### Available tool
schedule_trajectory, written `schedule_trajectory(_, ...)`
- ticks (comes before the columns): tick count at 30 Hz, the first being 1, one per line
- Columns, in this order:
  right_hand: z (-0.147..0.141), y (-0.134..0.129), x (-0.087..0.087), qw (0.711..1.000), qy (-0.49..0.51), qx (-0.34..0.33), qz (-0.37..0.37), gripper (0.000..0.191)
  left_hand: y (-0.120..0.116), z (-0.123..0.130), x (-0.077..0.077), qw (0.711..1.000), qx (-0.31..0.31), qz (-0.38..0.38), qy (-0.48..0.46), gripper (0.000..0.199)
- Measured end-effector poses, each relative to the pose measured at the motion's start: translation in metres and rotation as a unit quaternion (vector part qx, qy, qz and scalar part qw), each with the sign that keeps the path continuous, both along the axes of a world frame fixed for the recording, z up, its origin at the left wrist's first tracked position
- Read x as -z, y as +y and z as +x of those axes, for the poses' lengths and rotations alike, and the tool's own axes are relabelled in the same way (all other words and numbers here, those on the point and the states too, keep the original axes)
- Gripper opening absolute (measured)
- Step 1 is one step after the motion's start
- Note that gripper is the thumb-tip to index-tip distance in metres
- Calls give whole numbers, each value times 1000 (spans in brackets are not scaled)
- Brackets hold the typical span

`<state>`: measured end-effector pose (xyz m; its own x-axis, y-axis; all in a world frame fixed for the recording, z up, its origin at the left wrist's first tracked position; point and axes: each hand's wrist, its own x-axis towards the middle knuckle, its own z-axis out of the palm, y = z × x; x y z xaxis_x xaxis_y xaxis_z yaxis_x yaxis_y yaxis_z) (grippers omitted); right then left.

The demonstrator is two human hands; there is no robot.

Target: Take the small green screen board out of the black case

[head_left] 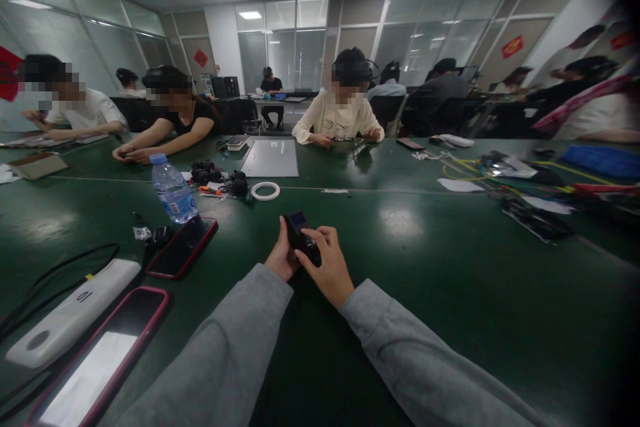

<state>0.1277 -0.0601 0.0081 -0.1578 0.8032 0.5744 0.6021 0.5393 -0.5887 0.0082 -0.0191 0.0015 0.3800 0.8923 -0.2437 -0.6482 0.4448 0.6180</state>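
Just past the middle of the view, my left hand [282, 257] grips a small black handheld device [300, 233] from its left side, the thumb along the edge. A dim bluish screen sits at the device's top end, with buttons below it. My right hand [331, 268] closes on the lower right of the same device, thumb at the bottom and fingertips over the button area. The fingers partly hide the buttons, and the underside is out of sight. The device is tilted above the green table [430, 293].
To the left are a water bottle [173, 190], two red-edged phones [183, 248] [103, 360], a white elongated device [75, 313] and black cables. A tape roll [265, 191] lies ahead. Cables and tools [535, 217] are at right. People sit across the table.
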Motion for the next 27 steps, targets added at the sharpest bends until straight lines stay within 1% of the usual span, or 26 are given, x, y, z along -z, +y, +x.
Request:
schedule_trajectory(5, 0, 1, 0, 1000, 1, -2, 9, 39, -1, 1, -1, 1000, 4, 17, 13, 75)
schedule_trajectory(10, -1, 0, -2, 1000, 0, 1, 9, 41, -1, 1, 0, 1000, -4, 27, 10, 74)
schedule_trajectory(18, 0, 0, 0, 1000, -14, 3, 22, 35, 0, 0, 2, 1000, 4, 9, -1, 72)
schedule_trajectory(27, 0, 3, 0, 1000, -11, 0, 27, 35, 1, 0, 1, 1000, 6, -4, -14, 71)
